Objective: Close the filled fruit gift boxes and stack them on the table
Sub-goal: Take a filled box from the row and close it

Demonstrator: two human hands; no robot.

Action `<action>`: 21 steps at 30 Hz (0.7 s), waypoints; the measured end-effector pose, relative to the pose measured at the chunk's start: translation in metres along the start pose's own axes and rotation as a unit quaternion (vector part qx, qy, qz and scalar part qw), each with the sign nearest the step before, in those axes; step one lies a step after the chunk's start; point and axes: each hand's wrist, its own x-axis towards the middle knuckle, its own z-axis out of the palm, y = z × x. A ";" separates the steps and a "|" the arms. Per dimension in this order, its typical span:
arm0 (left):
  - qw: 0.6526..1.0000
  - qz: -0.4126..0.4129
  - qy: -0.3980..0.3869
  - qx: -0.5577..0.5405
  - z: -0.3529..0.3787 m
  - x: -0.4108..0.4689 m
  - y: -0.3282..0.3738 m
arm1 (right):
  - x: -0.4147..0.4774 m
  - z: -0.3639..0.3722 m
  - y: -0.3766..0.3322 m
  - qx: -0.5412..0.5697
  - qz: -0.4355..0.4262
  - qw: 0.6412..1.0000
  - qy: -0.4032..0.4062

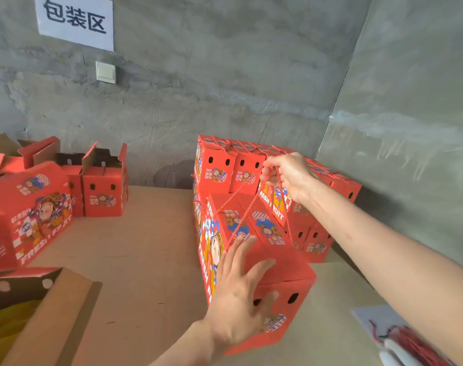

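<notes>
A closed red fruit gift box [275,262] stands in the middle of the table, right in front of a stack of closed red boxes [225,165] against the wall. My right hand [288,173] pinches the box's red rope handle [251,207] and holds it taut above the lid. With fingers spread and straight, my left hand [241,294] lies against the near end and top edge of the same box.
Open red boxes [103,186] and a closed one [29,215] stand at the left. An open box with brown flaps [53,313] fills the near left corner. A bundle of red ropes [410,342] lies at the near right. Bare tabletop [146,247] lies between. Concrete walls stand behind.
</notes>
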 end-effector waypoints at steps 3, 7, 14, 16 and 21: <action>0.999 -0.046 -0.005 0.012 0.000 0.024 -0.012 | 0.017 0.001 -0.015 0.003 -0.017 1.000 0.007; 0.989 -0.150 0.000 -0.014 0.014 0.064 -0.030 | 0.046 -0.012 -0.024 -0.005 -0.037 0.998 0.042; 0.980 -0.195 0.003 -0.051 0.070 0.150 -0.068 | 0.120 -0.035 -0.022 -0.041 -0.088 0.994 0.045; 0.977 -0.208 -0.003 -0.049 0.091 0.175 -0.078 | 0.142 -0.043 -0.015 -0.063 -0.101 0.991 0.056; 0.968 -0.240 -0.036 -0.064 0.137 0.217 -0.111 | 0.187 -0.062 0.045 -0.347 -0.118 0.930 0.015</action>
